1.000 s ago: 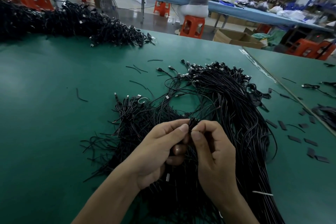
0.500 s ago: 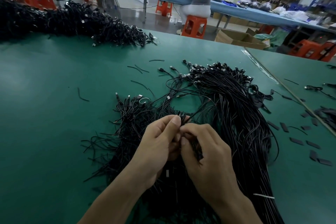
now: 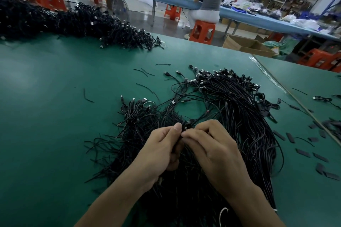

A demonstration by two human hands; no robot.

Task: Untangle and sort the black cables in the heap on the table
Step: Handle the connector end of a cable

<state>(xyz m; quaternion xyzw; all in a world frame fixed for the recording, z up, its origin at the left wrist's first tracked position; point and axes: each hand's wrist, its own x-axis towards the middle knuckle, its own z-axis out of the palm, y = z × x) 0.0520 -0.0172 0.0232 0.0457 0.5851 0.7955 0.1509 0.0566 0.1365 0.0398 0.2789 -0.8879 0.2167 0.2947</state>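
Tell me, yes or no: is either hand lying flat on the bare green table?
No: the left hand and the right hand both pinch black cables over the heap.

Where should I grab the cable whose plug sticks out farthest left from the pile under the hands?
Probably pinch the plug itself, coming from the left over the bare table. It is stiff-looking, lies flat and pokes clear of the heap, while its lead dives into the tangle.
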